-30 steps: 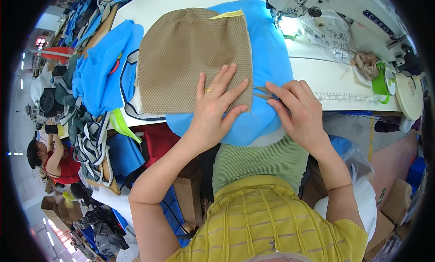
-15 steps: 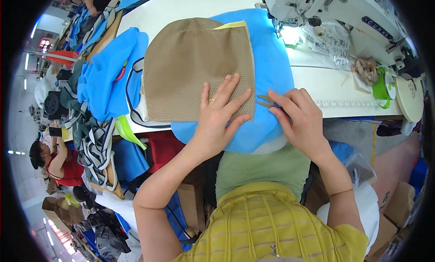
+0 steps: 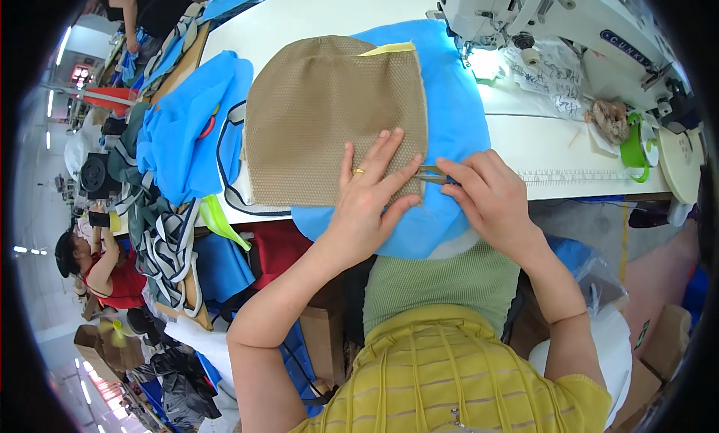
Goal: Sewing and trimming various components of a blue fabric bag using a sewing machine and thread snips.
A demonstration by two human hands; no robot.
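A brown mesh fabric panel [image 3: 329, 111] with a yellow strip [image 3: 387, 49] at its top right lies over a bright blue fabric piece [image 3: 458, 111]. My left hand [image 3: 368, 197] rests on the panel's lower right part, fingers spread, its thumb and index finger near the right edge. In my right hand [image 3: 490, 193] is a small pair of thread snips [image 3: 431, 175], held between thumb and fingers. Their blades point left, close together, with the tips at the panel's right edge between my two hands. Whether a thread lies between the blades is too small to tell.
A white sewing machine [image 3: 539, 28] stands at the back right of the white table [image 3: 498, 144]. Crumpled blue fabric [image 3: 187, 126] lies left, above piled dark straps with pale edging [image 3: 161, 238]. A green tape dispenser [image 3: 636, 144] sits far right. Another person [image 3: 112, 268] is at far left.
The snips' blades, spread apart before, have come together and moved left to the panel's edge along with my right hand. My left hand stays on the panel.
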